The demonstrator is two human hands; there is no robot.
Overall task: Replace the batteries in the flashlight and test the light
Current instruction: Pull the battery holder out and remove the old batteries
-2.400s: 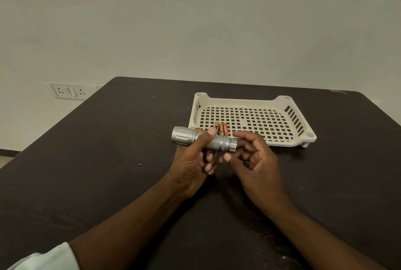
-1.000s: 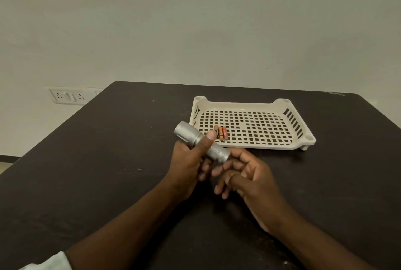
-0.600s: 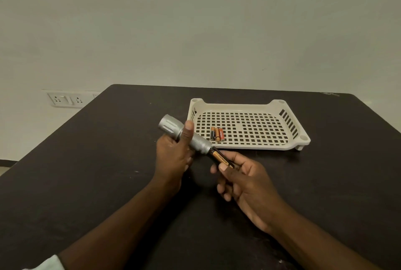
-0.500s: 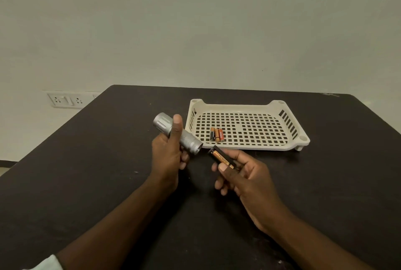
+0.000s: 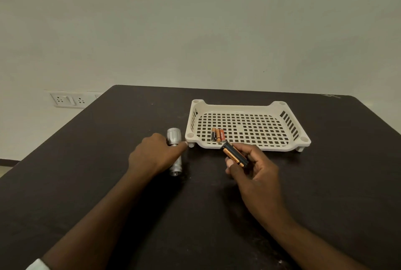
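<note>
Silver ribbed metal flashlight [image 5: 174, 153] lies on dark worktop [image 5: 86, 172], left hand [image 5: 154, 155] resting over its barrel, grip unclear. Right hand [image 5: 252, 166] pinches black battery holder with copper-black cells [image 5: 234, 154], just before cream perforated plastic tray [image 5: 282, 146] holding three small batteries [image 5: 217, 135].

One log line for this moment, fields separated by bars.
left hand: on flashlight, table | right hand: holds battery holder | tray: three batteries
</note>
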